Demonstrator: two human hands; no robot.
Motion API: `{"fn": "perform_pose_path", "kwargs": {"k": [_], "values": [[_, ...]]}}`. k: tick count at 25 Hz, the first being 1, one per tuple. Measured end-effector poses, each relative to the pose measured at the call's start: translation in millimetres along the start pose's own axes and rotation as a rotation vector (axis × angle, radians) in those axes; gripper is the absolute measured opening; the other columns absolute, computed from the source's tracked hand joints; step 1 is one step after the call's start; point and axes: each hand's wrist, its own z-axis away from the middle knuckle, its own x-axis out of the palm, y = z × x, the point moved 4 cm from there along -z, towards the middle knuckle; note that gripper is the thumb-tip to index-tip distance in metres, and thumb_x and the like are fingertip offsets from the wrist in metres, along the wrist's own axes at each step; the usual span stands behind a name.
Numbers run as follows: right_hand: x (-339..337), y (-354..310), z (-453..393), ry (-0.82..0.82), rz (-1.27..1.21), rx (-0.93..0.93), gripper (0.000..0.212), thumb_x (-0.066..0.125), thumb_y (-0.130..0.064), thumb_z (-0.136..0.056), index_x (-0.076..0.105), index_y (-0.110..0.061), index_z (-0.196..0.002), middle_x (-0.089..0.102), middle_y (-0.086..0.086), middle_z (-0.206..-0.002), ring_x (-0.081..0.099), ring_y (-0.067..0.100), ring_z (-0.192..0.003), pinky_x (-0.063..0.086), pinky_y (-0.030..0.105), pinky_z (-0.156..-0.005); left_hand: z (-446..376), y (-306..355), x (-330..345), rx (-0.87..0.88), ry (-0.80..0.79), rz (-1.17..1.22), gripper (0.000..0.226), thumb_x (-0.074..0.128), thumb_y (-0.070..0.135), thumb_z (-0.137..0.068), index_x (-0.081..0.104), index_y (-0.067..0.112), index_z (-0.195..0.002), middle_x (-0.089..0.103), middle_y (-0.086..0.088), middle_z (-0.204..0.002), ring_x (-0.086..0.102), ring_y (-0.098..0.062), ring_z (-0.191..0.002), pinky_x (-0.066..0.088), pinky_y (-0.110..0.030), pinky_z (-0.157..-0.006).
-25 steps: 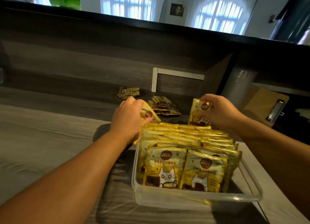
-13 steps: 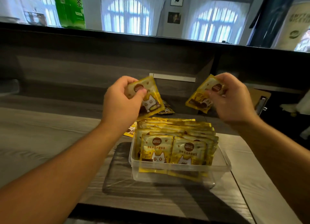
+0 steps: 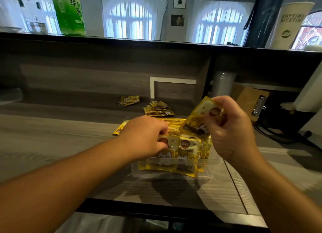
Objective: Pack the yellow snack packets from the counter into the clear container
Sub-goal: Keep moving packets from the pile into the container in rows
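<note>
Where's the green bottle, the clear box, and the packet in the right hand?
Green bottle (image 3: 69, 11), head view, on its label.
Clear box (image 3: 174, 161), head view, on its front rim.
Held packet (image 3: 200, 117), head view, on its yellow front.

The green bottle (image 3: 68, 11) on the upper ledge bears the characters 绿茶 in green on a white panel. At far right, a cream banner (image 3: 290, 23) reads "ANYTIME NICETIME", its right edge cut off. Print on the yellow packets (image 3: 187, 146) is too blurred to read.

left hand (image 3: 148, 138) down — its packet (image 3: 168, 146) now among container (image 3: 174, 173) rows, right hand (image 3: 230, 128) lower
</note>
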Motion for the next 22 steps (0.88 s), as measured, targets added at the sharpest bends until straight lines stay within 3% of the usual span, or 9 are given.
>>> {"fn": "perform_pose_path", "kwargs": {"k": [4,9,13,15,17,19,20,22], "values": [[4.5,-5.9,6.9,-0.154,0.199,-0.012,0.032,0.072,-0.011,-0.083,0.055,-0.035,-0.095,0.053,-0.017,-0.096,0.056,0.0,-0.086,0.047,0.01,-0.064,-8.5,2.6,-1.0,0.116,-0.041,-0.299,0.026,0.07,0.055,-0.084,0.061,0.033,-0.095,0.056,0.011,-0.097,0.051,-0.014,-0.095,0.053,-0.037,-0.079],[16.1,-4.4,0.9,-0.446,0.388,0.042,0.031,0.074,-0.025,-0.082,0.057,-0.037,-0.104,0.05,-0.016,-0.099,0.054,0.006,-0.088,0.048,0.018,-0.068,-12.3,-5.1,0.6,0.102,-0.09,-0.237,0.031,0.073,0.053,-0.081,0.054,0.033,-0.092,0.052,0.011,-0.095,0.05,-0.013,-0.092,0.051,-0.031,-0.076],[33.8,-0.4,-4.3,-0.612,0.648,-0.057,0.034,0.072,-0.038,-0.082,0.06,-0.034,-0.113,0.047,-0.01,-0.105,0.05,0.01,-0.093,0.052,0.029,-0.077,-11.5,-7.8,-2.2,0.117,-0.16,-0.079,0.039,0.078,0.05,-0.079,0.056,0.036,-0.108,0.05,0.013,-0.108,0.046,-0.009,-0.104,0.046,-0.026,-0.084],[41.2,1.4,-7.1,-0.686,0.772,-0.118,0.043,0.07,-0.046,-0.081,0.057,-0.034,-0.12,0.043,-0.007,-0.113,0.041,0.011,-0.103,0.048,0.03,-0.084,-12.6,-8.5,-3.2,0.146,-0.163,-0.109,0.056,0.079,0.057,-0.074,0.053,0.039,-0.121,0.046,0.012,-0.118,0.041,-0.011,-0.114,0.043,-0.029,-0.091],[46.7,3.7,-10.5,-0.745,0.821,-0.129,0.061,0.071,-0.053,-0.076,0.045,-0.036,-0.128,0.036,-0.004,-0.127,0.033,0.016,-0.118,0.041,0.037,-0.098,-16.8,-10.4,-1.5,0.166,-0.172,-0.225,0.093,0.08,0.066,-0.066,0.035,0.042,-0.145,0.036,0.006,-0.144,0.03,-0.019,-0.136,0.036,-0.041,-0.108],[52.3,9.6,-14.7,-0.84,0.855,-0.085,0.09,0.074,-0.057,-0.072,0.024,-0.036,-0.143,0.022,0.0,-0.149,0.017,0.026,-0.14,0.027,0.053,-0.111,-21.3,-16.8,4.9,0.099,-0.304,-0.275,0.131,0.081,0.071,-0.059,0.0,0.04,-0.157,0.006,0.003,-0.167,0.0,-0.027,-0.153,0.018,-0.058,-0.12],[55.2,13.5,-16.7,-0.91,0.873,-0.031,0.104,0.075,-0.057,-0.071,0.011,-0.035,-0.15,0.01,0.0,-0.157,0.004,0.03,-0.146,0.018,0.059,-0.114,-22.9,-19.5,8.7,0.055,-0.373,-0.273,0.142,0.082,0.072,-0.056,-0.013,0.039,-0.156,-0.007,0.003,-0.169,-0.011,-0.028,-0.154,0.011,-0.063,-0.12],[60.9,20.1,-17.9,-1.036,0.916,0.051,0.12,0.077,-0.052,-0.072,-0.01,-0.035,-0.152,-0.007,0.0,-0.162,-0.01,0.033,-0.147,0.009,0.065,-0.113,-25.9,-22.2,16.2,0.004,-0.441,-0.268,0.151,0.083,0.072,-0.052,-0.022,0.037,-0.154,-0.015,0.001,-0.168,-0.017,-0.03,-0.153,0.007,-0.066,-0.119]]}}
